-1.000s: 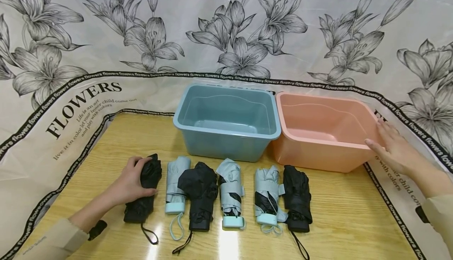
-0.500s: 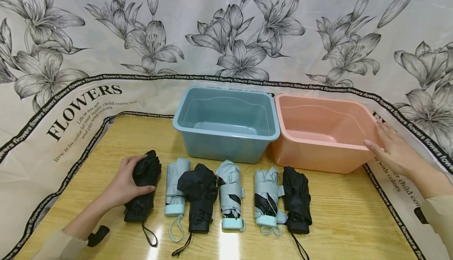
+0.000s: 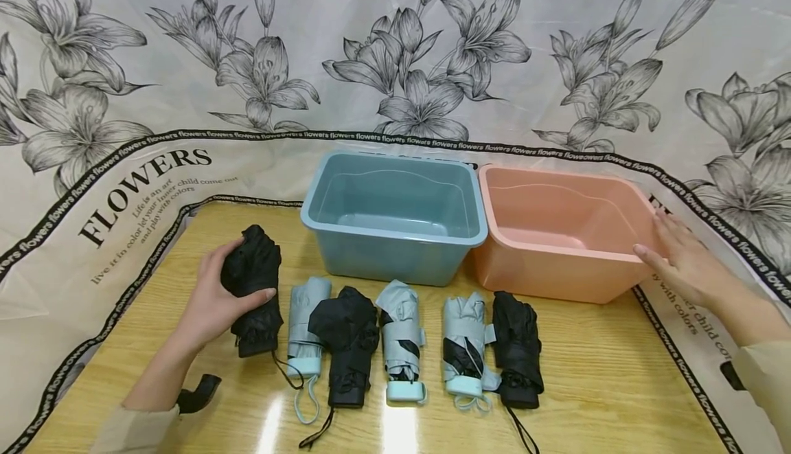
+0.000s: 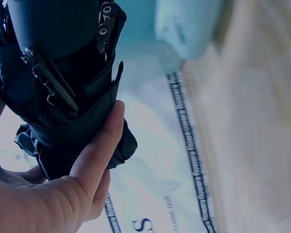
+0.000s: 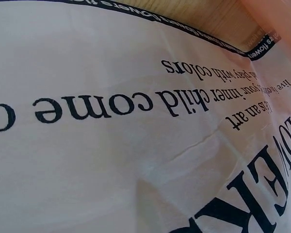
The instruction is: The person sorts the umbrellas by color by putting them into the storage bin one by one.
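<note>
My left hand (image 3: pixel 216 296) grips a folded black umbrella (image 3: pixel 255 282) around its middle, thumb on the near side, at the left of the row. In the left wrist view the same black umbrella (image 4: pixel 63 82) fills the upper left, with the thumb (image 4: pixel 99 141) along its wrapped cloth. My right hand (image 3: pixel 692 262) rests with straight fingers on the right rim of the pink bin (image 3: pixel 556 272). Right of the held umbrella lie a light blue umbrella (image 3: pixel 305 316) and another black umbrella (image 3: pixel 346 351). The right wrist view shows no hand, mostly printed cloth.
A blue bin (image 3: pixel 395 255) stands beside the pink one at the back of the wooden table (image 3: pixel 593 358). Farther right in the row lie two light blue umbrellas (image 3: pixel 402 344) and a black umbrella (image 3: pixel 518 351). Flower-printed cloth (image 3: pixel 395 49) hangs behind and lines the sides.
My left hand has taken the black umbrella up and away from its spot, toward the back; its strap now hangs over the light blue umbrella. The right hand has stayed on the pink bin.
</note>
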A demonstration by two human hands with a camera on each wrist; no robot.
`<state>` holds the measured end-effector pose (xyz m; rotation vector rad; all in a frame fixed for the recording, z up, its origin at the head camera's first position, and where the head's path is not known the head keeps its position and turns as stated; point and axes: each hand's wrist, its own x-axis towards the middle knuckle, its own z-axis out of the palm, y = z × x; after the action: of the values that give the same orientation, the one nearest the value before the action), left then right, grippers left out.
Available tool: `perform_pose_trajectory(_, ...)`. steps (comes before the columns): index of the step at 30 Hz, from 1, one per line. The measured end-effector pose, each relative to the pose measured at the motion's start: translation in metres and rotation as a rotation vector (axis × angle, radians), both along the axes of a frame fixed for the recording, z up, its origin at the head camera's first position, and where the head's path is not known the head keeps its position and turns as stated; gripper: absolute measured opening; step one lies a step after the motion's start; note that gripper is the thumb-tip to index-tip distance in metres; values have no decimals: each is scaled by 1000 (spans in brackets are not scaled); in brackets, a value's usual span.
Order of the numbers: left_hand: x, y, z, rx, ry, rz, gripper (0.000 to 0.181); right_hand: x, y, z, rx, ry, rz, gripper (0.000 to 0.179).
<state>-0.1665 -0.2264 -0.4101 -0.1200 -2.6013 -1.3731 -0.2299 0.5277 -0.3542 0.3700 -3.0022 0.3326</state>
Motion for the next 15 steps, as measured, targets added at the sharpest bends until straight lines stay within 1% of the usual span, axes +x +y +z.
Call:
perform_pose_trajectory(4, -4, 7, 13, 69, 31, 15, 104, -1, 0, 1, -4, 6, 3, 77)
perform_pose_trajectory(10, -11, 21, 37, 198, 110, 52, 103, 0, 1, 1, -9, 7, 2, 77)
perform_pose_trajectory(15, -22, 35, 59, 303, 168, 62, 101, 0, 0, 0, -9, -9, -6, 78)
